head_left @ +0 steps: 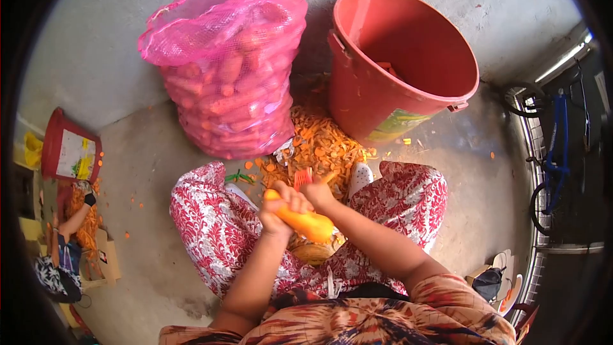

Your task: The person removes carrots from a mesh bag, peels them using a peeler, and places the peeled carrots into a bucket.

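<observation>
My left hand [285,209] is closed around a thick, bright orange carrot [311,225], held slantwise over my lap. Just beyond it, my right hand [318,194] grips a red-orange peeler [302,178], close to the carrot's upper end. The peeler's blade and the exact contact with the carrot cannot be made out. Beneath and ahead of both hands spreads a heap of carrot peelings and trimmings [327,144] on the floor between my legs. A small green object [239,177] lies by my left foot.
A pink mesh sack [230,99] full of carrots stands ahead on the left. Beside it is a large red bucket [377,99] with some carrots inside. Far left, another person [67,243] works by a red tub [64,147] and peelings. A blue bicycle [559,153] stands at right.
</observation>
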Demonstrator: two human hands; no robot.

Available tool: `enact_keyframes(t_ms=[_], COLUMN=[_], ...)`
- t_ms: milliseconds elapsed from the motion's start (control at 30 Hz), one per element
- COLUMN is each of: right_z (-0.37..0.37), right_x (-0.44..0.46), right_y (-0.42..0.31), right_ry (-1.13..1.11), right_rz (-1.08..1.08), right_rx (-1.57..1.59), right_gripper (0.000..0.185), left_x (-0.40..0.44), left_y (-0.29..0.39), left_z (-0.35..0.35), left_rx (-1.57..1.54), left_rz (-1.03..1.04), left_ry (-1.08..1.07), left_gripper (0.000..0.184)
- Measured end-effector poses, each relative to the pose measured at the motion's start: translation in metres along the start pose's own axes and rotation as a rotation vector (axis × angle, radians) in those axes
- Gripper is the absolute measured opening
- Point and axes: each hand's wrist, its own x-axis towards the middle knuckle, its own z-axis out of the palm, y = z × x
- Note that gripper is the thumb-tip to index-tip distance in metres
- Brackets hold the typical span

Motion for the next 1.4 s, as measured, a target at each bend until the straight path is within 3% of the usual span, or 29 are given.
enact_keyframes(t_ms=[67, 133, 167, 200, 267, 333, 367, 400, 467, 500, 567, 600, 633, 667, 733, 833, 1000, 1033, 1133, 1200, 1267, 1367, 1400], right_z=[0.005, -0.005, -0.006, -0.008, -0.002, 0.016, 0.012, 0.009, -0.006, -0.002, 0.001, -0.001, -0.003, -0.004, -0.006, -0.020, -0.023, -0.023, -0.025, -0.030, -0.024, -0.011, -0.008], right_x=[0.054, 0.005, 0.003, -0.012, -0.003, 0.027, 0.029, 0.031, 0.000, 0.005, 0.001, -0.001, -0.003, -0.003, -0.012, -0.033, -0.037, -0.037, -0.043, -0.057, -0.052, -0.053, -0.055], right_y=[0.049, 0.000, 0.000, -0.014, 0.012, 0.076, 0.076, 0.076, 0.034, 0.037, 0.026, 0.018, 0.010, 0.005, -0.013, -0.043, -0.056, -0.056, -0.064, -0.086, -0.081, -0.071, -0.068], right_ry=[-0.163, -0.110, -0.257, -0.260, -0.468, -0.554, -0.598, -0.640, -0.774, -0.808, -0.825, -0.821, -0.818, -0.833, -0.797, -0.698, -0.686, -0.691, -0.712, -0.738, -0.757, -0.751, -0.747], right_rz=[-0.026, 0.154, 0.256, 0.292, 0.065, -0.195, -0.246, -0.307, -0.273, -0.295, -0.349, -0.352, -0.356, -0.329, -0.301, -0.286, -0.303, -0.303, -0.317, -0.348, -0.339, -0.347, -0.353], right_rx=[0.106, 0.065, 0.071, 0.024, -0.154, -0.794, -0.965, -1.132, -1.150, -1.154, -1.141, -1.129, -1.116, -1.106, -1.072, -1.059, -1.089, -1.097, -1.104, -1.087, -1.090, -1.103, -1.104], right_gripper=[0.022, 0.021, 0.021, 0.021, 0.023, 0.040, 0.041, 0.042, 0.024, 0.025, 0.027, 0.028, 0.029, 0.031, 0.034, 0.037, 0.037, 0.037, 0.037, 0.037, 0.039, 0.044, 0.047], left_x=[0.004, 0.016, 0.019, 0.022, 0.025, 0.028, 0.031, 0.040, 0.068, 0.090, 0.142, 0.160, 0.192, 0.217, 0.248, 0.263, 0.301, 0.307, 0.292, 0.291, 0.278, 0.285, 0.281], left_y=[-0.011, 0.008, 0.016, 0.023, 0.028, 0.027, 0.026, 0.025, 0.028, 0.029, 0.030, 0.030, 0.025, 0.025, 0.012, 0.022, 0.128, 0.154, 0.240, 0.296, 0.325, 0.360, 0.355], left_z=[-0.008, -0.012, -0.025, -0.029, -0.030, -0.043, -0.046, -0.039, -0.009, 0.019, 0.087, 0.141, 0.154, 0.172, 0.205, 0.206, 0.125, 0.100, 0.056, 0.011, -0.004, -0.057, -0.053], left_rx=[-0.177, -0.230, -0.239, -0.245, -0.287, -0.182, -0.134, -0.060, 0.096, -0.024, -0.079, -0.074, 0.007, 0.341, 1.229, 1.755, 1.974, 2.020, 2.438, 2.316, 2.110, 2.019, 2.114], left_rz=[0.118, 0.257, 0.309, 0.317, 0.342, 0.262, 0.223, 0.131, -0.046, -0.101, -0.058, 0.072, 0.171, 0.264, 0.786, 0.849, 0.957, 1.029, 0.655, 0.317, 0.095, -0.131, -0.068], left_ry=[0.210, 0.508, 0.546, 0.665, 0.719, 0.763, 0.784, 0.718, 0.593, 0.557, 0.378, 0.305, 0.084, -0.072, 0.151, 0.054, 0.138, 0.254, 0.520, 0.602, 0.553, 0.205, 0.201], left_gripper=[0.018, 0.014, 0.012, 0.013, 0.014, 0.016, 0.016, 0.016, 0.015, 0.018, 0.022, 0.028, 0.032, 0.041, 0.054, 0.062, 0.048, 0.043, 0.049, 0.052, 0.056, 0.058, 0.057])
